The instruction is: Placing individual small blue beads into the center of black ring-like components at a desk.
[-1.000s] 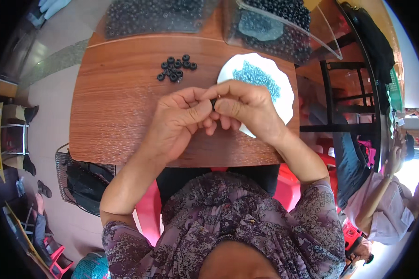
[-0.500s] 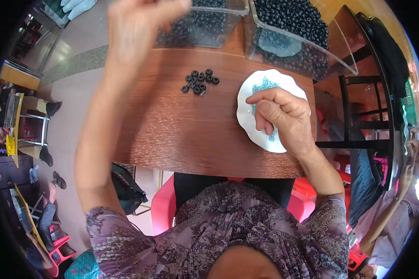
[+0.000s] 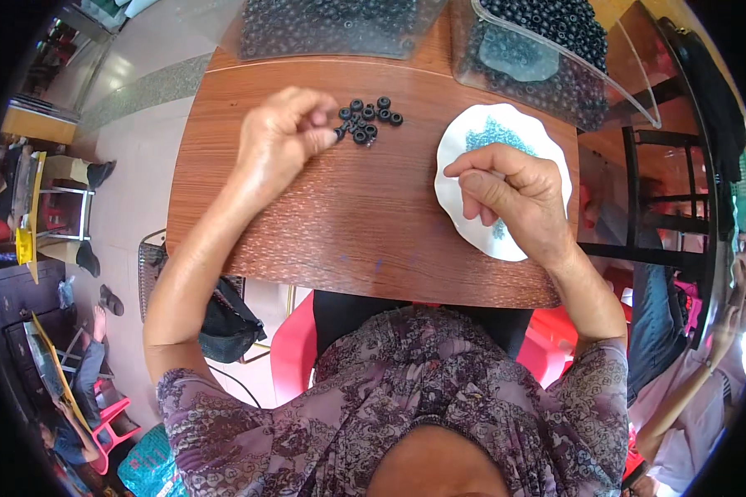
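Observation:
My left hand [image 3: 280, 137] is at the left edge of a small pile of black ring-shaped pieces [image 3: 371, 131] on the brown wooden table [image 3: 340, 224]. Its thumb and forefinger close on the pile's outermost piece. Over a white plate with a wavy rim [image 3: 453, 195], my right hand [image 3: 518, 195] is curled, thumb against the bent fingers. Whatever it may hold is too small or hidden to make out. Small pale blue, see-through pieces [image 3: 496, 137] lie on the plate, partly covered by that hand.
Two clear plastic bins hold many black pieces at the far side: one bin [image 3: 323, 45] at the middle, another [image 3: 555, 79] at the right. A dark chair frame [image 3: 667, 199] stands right of the table. A black bag [image 3: 228, 327] is below its left edge. Other people sit at both sides.
My left hand has come down from beside the far bin to the pile of black pieces. The right hand stays curled over the plate. The whole view has shifted slightly.

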`<action>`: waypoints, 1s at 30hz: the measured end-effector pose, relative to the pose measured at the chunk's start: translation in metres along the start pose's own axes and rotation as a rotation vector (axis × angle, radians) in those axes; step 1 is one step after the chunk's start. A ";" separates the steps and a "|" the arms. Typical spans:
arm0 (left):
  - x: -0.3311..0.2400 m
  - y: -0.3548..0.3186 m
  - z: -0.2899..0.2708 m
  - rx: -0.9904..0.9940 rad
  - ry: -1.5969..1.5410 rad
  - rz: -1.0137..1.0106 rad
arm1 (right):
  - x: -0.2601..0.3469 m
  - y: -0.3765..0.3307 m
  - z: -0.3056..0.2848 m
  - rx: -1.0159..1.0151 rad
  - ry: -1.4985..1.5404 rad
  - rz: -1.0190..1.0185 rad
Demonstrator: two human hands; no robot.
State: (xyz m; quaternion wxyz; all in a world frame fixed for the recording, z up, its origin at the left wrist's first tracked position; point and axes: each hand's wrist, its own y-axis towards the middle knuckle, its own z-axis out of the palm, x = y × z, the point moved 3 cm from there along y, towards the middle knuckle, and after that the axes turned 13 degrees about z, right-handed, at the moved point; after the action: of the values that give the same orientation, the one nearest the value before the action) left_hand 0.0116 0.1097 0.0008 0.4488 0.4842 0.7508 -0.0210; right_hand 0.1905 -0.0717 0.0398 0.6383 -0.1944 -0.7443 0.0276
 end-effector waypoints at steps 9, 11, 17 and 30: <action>0.005 -0.005 0.017 0.049 0.276 0.160 | 0.003 0.005 0.016 0.054 -0.061 -0.034; 0.005 -0.008 0.014 0.055 0.330 0.193 | 0.004 0.007 0.018 0.073 -0.058 0.001; 0.003 -0.025 0.009 -0.080 -0.384 -0.222 | 0.003 0.015 0.022 0.056 -0.078 0.018; -0.049 -0.039 0.034 -0.335 -1.258 -0.502 | 0.010 0.029 0.051 -0.241 -0.344 -0.572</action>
State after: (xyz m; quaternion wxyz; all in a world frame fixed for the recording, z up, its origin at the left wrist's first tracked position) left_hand 0.0110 0.0384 -0.0007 0.8487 0.1162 0.4307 -0.2843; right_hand 0.1479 -0.0307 0.0314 0.4582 -0.0444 -0.8630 -0.2081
